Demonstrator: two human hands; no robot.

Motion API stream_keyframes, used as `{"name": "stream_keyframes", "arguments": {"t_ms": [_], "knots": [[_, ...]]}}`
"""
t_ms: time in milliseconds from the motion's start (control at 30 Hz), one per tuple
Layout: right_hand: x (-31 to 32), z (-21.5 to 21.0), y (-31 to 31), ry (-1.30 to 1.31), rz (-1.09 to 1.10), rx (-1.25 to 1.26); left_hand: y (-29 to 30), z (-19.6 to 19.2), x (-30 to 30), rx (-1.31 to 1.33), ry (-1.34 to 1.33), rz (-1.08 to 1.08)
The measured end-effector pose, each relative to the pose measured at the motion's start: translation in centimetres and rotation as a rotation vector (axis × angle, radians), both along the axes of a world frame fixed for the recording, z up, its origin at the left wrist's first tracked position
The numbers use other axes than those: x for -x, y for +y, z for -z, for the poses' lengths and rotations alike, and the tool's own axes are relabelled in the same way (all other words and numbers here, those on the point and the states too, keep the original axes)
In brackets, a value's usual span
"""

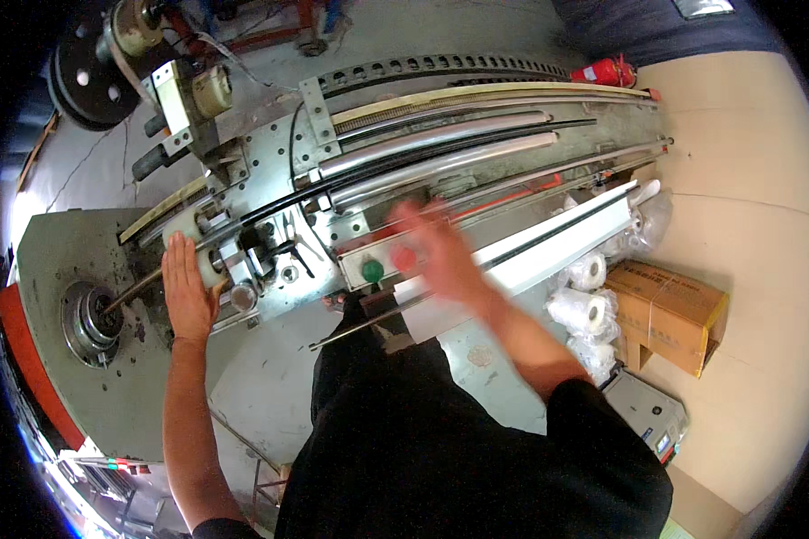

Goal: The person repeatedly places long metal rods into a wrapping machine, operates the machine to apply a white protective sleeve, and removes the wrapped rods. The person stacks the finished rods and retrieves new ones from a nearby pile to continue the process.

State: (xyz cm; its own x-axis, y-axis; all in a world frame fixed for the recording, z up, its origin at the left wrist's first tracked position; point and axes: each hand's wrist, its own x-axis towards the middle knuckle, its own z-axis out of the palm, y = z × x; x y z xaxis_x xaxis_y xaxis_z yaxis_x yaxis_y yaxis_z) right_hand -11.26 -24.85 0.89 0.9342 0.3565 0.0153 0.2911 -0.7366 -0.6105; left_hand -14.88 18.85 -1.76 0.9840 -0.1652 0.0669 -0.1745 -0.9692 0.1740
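My left hand (189,292) lies with straight fingers against the white rollers (182,225) on a long machine bed. Beneath it passes a thin metal rod (137,291), which runs into a round spindle (95,323) on the green machine housing (49,260). Motion smears my right hand (433,247), close to a red push button (403,259); contact between them cannot be made out. Beside the red button sits a green one (372,269) on a narrow control box. A dark clamp lever (288,253) stands on the steel carriage (265,166) to the right of my left hand.
A white trough (557,238) extends along the near side, with a loose thin rod (358,330) at its left end. To the right are plastic-wrapped rolls (577,310), a cardboard box (665,310) and a grey case (647,409). A red fire extinguisher (604,72) lies at the back.
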Motion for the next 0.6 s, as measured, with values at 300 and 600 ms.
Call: {"name": "stream_keyframes", "arguments": {"t_ms": [300,600], "knots": [[-22.6,2.6,-32.9,-0.003,0.48,0.485,-0.3,1.6,0.4,-0.036,-0.127,-0.008],[-23.9,4.4,-33.6,0.152,0.329,0.676,0.3,-2.5,0.8,-0.095,-0.047,-0.209]]}}
